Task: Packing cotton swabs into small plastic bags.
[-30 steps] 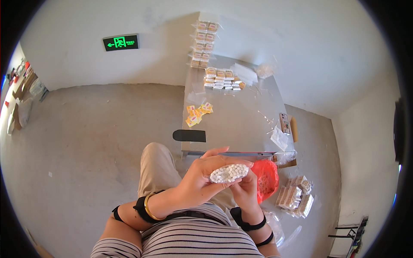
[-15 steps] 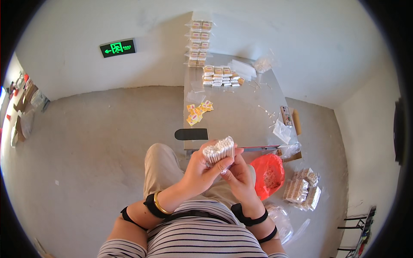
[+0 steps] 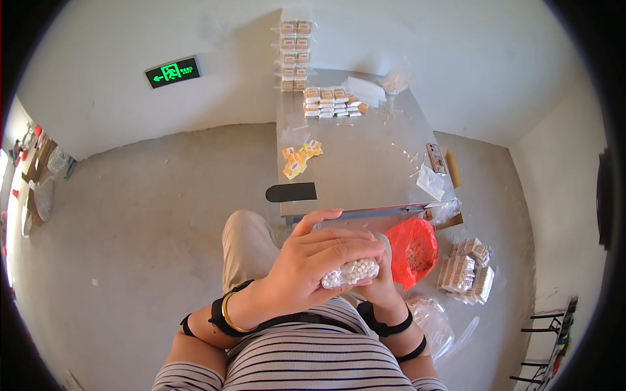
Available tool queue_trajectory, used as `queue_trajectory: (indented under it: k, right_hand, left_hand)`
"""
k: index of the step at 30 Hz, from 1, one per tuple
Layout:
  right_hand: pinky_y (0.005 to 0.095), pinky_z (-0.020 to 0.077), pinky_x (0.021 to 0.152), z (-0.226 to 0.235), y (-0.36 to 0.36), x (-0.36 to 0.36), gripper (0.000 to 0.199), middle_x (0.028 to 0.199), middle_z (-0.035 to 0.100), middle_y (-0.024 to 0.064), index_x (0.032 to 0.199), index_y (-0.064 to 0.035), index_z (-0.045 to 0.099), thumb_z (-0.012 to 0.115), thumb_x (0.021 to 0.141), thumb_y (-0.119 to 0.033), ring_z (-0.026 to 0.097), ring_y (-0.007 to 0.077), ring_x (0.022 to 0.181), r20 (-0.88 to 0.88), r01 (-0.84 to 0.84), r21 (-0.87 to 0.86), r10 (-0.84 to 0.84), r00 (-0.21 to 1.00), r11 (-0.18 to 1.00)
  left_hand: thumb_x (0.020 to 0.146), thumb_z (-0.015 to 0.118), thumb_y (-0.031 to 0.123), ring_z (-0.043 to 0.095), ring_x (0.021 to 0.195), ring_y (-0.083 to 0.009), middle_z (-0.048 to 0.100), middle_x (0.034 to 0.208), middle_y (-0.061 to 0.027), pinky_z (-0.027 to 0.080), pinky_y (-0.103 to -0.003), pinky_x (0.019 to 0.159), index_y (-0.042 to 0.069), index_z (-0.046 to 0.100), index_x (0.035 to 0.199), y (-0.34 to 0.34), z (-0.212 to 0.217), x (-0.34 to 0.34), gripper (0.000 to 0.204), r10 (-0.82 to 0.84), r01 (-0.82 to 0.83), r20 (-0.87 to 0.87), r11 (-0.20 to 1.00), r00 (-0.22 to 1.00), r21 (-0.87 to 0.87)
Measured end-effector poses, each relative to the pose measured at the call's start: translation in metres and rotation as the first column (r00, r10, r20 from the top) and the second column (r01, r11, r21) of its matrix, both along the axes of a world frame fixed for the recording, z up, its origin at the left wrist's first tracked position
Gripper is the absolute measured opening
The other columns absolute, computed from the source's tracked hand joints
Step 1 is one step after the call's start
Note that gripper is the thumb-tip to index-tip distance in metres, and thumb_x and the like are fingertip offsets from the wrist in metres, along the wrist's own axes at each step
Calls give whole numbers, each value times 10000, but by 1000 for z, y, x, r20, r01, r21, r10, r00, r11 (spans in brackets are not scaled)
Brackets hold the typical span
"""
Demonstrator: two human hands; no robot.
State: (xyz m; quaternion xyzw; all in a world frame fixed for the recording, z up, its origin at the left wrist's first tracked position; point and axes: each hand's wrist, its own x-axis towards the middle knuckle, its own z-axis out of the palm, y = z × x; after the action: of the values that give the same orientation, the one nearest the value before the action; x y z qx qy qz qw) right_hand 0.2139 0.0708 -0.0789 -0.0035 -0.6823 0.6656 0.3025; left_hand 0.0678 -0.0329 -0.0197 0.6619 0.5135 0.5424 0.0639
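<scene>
A clear bag of cotton swabs (image 3: 352, 272) is between my hands in front of my waist, its white tips toward me. My left hand (image 3: 310, 257) lies over the top of the pack, fingers bent across it and the index finger sticking out. From the right, my right hand (image 3: 385, 277) grips the pack's other side; most of its fingers are hidden behind the pack and my left hand. Beyond them, on the metal table (image 3: 365, 176), are yellow printed cards (image 3: 300, 158) and a black flat strip (image 3: 291, 192).
Stacked swab packs (image 3: 295, 55) and a lower pile (image 3: 332, 102) stand at the table's far end. Loose swabs, a phone (image 3: 436, 159) and a clear bag (image 3: 430, 182) lie on the right. A red bag-lined bin (image 3: 415, 254) and more swab bundles (image 3: 466, 270) are on the floor.
The swab pack has come down and nearer my body, its tips now turned toward me. My left hand has moved over its top. The view has shifted slightly.
</scene>
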Motion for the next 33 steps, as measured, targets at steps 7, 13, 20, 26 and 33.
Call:
queue_trajectory:
  k: [7,13,20,26,33]
  right_hand:
    - [292,462,972,5,-5,3,304,1280,568,58,1276,-13,547,577,974,-21,557,137,1173,-58,-12,-53,8,998,999]
    - [290,475,958,8,-1,10,325,1263,587,63,1305,-10,513,583,994,-74,581,134,1147,44,-53,-127,59,997,990]
    - [298,475,972,7,-5,13,323,1249,589,67,1313,-5,497,566,1003,-63,574,127,1153,21,-64,-183,69,997,981]
    - [288,466,975,3,-6,6,327,1226,591,61,1318,3,484,561,1007,-60,557,117,1150,41,-2,-253,13,999,967]
    - [284,492,904,1,5,22,302,1129,599,30,1302,-12,491,541,1008,-55,574,107,1045,180,113,-274,-65,982,955]
  left_hand:
    - [757,829,199,692,1047,-189,736,1107,-46,381,-460,1076,91,702,1154,-2,-1,3,430,-15,15,-19,1000,1000,-4]
    - [738,829,193,683,1066,-200,721,1116,-13,385,-476,1087,101,659,1198,-3,1,8,499,-38,39,-21,999,999,38]
    - [761,837,200,690,1046,-211,717,1143,-75,435,-453,1039,88,651,1202,-15,12,10,491,14,-13,-28,1000,1000,29]
    - [773,814,38,710,912,-250,733,1035,-148,517,-376,899,36,683,1004,-16,4,1,266,197,-203,64,974,978,97]
    - [864,706,-1,671,961,-191,705,1037,-126,525,-303,842,27,656,959,5,-11,1,111,142,-139,468,989,872,-41]
